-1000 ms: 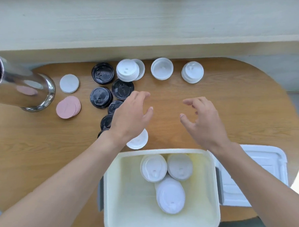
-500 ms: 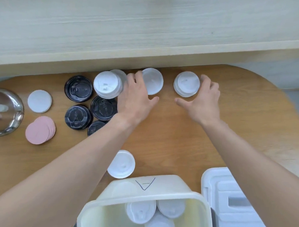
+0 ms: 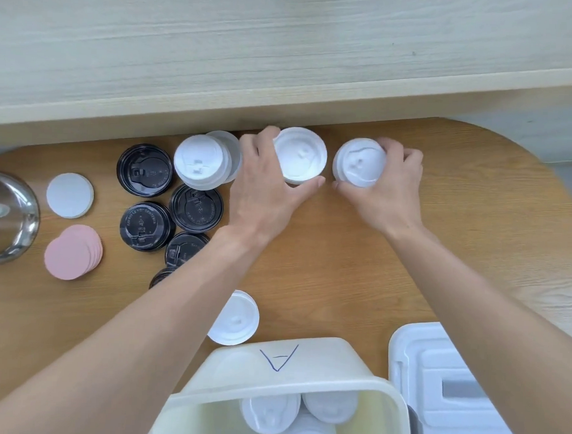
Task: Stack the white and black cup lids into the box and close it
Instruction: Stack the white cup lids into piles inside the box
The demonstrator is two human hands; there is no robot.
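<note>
At the far edge of the wooden table (image 3: 440, 256), both hands grip white lids. The left hand (image 3: 266, 189) curls its thumb and fingers round a stack of white lids (image 3: 300, 155) turned hollow side up; the right hand (image 3: 389, 185) wraps round a second white stack (image 3: 359, 162), dome up, sip hole showing. These two stacks sit just beside each other, not touching.

White lids on the table make four groups: the two held, a leaning stack (image 3: 202, 162) to the left of the left hand, and a single lid (image 3: 237, 318) near the box, partly under the left forearm. Black lids make five visible piles: one (image 3: 144, 170) at the back, two in the middle row (image 3: 196, 208) (image 3: 144, 226), and two more (image 3: 185, 250) (image 3: 162, 275) partly hidden by the forearm. They are glossy with raised lettering.

The box (image 3: 284, 364), cream plastic with a blue mark on its outer wall, stands at the near edge and holds at least three groups of white lids (image 3: 269, 413). Its white cover (image 3: 434, 387) lies flat just to the right.

At left lie one white disc (image 3: 70, 195), a fanned pile of pink discs (image 3: 71, 251), and a steel bowl (image 3: 19, 218).
</note>
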